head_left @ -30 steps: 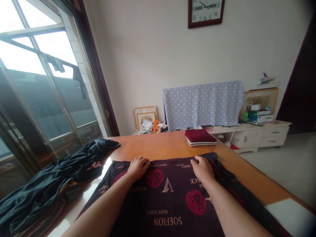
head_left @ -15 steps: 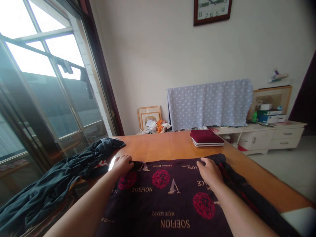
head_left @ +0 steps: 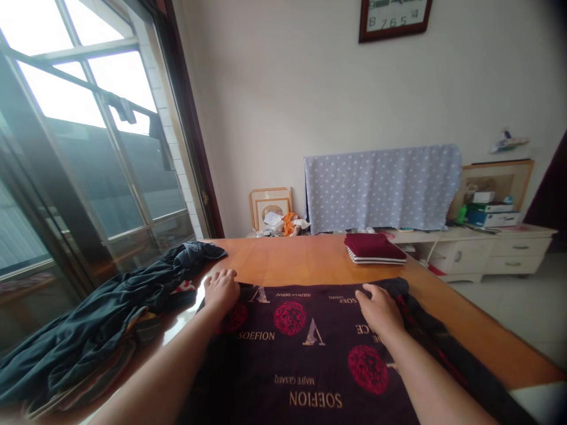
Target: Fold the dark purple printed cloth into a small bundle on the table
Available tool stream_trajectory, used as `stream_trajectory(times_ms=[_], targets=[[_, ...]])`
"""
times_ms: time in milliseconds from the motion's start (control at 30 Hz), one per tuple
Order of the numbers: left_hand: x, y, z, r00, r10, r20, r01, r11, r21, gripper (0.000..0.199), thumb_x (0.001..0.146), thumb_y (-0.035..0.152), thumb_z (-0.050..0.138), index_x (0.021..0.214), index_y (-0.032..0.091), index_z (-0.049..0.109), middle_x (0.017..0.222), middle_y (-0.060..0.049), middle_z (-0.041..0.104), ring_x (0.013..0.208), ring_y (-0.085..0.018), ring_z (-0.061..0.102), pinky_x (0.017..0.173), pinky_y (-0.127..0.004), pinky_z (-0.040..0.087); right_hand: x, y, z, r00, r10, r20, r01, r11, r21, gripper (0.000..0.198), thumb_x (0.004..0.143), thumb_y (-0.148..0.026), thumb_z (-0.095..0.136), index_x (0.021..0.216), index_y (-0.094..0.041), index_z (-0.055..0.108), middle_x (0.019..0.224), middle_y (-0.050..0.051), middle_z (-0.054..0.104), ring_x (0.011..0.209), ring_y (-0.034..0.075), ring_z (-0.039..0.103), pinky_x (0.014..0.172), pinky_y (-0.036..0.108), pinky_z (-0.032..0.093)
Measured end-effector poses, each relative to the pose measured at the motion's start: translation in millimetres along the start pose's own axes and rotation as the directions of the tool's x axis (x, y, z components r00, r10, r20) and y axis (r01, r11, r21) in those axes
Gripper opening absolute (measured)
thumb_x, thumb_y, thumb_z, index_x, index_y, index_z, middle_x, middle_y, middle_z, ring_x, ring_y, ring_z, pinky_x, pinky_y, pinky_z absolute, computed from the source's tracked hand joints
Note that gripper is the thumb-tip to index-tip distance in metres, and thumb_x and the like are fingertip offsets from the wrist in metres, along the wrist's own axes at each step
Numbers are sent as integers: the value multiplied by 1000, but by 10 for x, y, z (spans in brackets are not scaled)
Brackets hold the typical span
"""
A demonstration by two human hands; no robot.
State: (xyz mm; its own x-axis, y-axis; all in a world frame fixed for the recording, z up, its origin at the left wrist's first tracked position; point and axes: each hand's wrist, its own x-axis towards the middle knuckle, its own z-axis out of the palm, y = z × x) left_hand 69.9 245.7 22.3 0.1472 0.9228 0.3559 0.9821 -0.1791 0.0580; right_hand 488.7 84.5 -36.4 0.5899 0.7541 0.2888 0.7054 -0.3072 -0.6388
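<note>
A dark printed garment (head_left: pixel 310 366) with red medallions and gold lettering lies spread in front of me. At its far left corner, my left hand (head_left: pixel 221 290) has its fingers curled over the edge and grips the cloth. The left medallion there is partly covered by the hand and shadow. My right hand (head_left: pixel 378 304) rests on the far right part of the garment, thumb and forefinger apart. Beyond that hand, the garment's right side lies bunched and trails toward me. My forearms cover parts of the print.
A heap of dark clothes (head_left: pixel 110 313) lies along the table's left side. Folded maroon and striped clothes (head_left: pixel 375 248) sit at the far right of the wooden table (head_left: pixel 274 260). Behind stands a white cabinet (head_left: pixel 469 254), with a dotted cloth (head_left: pixel 381 189) draped above it. Windows are at left.
My left hand has risen slightly, and the garment's left edge has been drawn inward, baring more table beside it. My right hand stays about where it was. The view has shifted slightly.
</note>
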Motion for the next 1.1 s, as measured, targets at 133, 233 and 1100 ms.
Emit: stream_trajectory(times_ms=[133,233,1100], targets=[[44,23,1,995,60,85,-56,997,-55,38,90,26,44,122,28,65,130,-9,66,126,-29,49,109,-47,29,-4,-9,-6,1000,-6,3,6,1000,-15,44,90,-42,50,121,-16,67,130,12,65,123,30,59,108,42,42],[76,18,13,986,95,136,-84,993,-85,37,85,30,54,119,31,68,129,-6,68,126,-31,50,111,-50,26,-7,-9,-2,1000,-4,8,4,1000,-15,44,90,-42,50,121,-16,67,130,12,66,123,30,59,108,41,42],[308,-716,145,971,-203,128,227,950,-214,48,86,19,46,131,23,61,137,-9,63,126,-26,57,101,-36,44,10,23,21,1000,-6,14,7,998,-64,44,89,-42,52,123,-18,68,130,12,66,122,31,60,106,41,44]])
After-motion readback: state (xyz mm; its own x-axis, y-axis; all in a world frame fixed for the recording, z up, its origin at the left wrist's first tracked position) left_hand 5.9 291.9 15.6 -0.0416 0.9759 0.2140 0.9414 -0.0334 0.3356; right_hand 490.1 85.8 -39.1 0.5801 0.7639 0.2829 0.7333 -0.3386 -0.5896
